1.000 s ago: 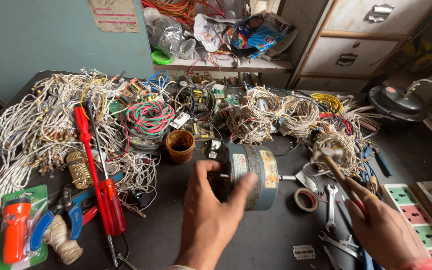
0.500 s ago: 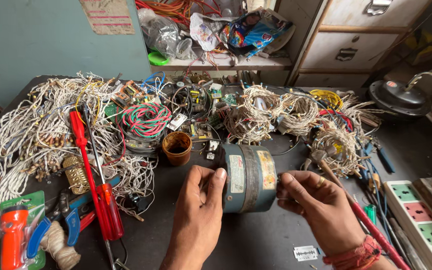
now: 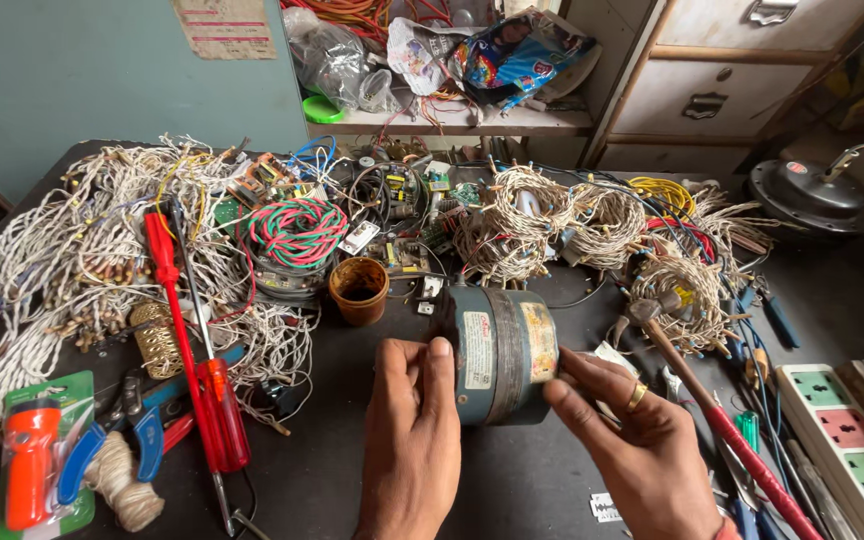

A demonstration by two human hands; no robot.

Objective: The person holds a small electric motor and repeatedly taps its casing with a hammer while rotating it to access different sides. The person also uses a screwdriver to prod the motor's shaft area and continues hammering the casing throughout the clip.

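Both hands grip the motor (image 3: 500,352) just above the table (image 3: 552,480): the left hand (image 3: 414,430) clamps its 9 o'clock face with the thumb up along the rim, and the right hand (image 3: 632,440) pinches its 3 o'clock edge. It is a squat blue-grey drum lying on its side, with 2 worn labels on the curved shell and dull, scuffed paint. Held only at the rims, it could slip and drop onto the cup (image 3: 359,290) at 11 o'clock or the hammer (image 3: 712,410) at 3 o'clock.
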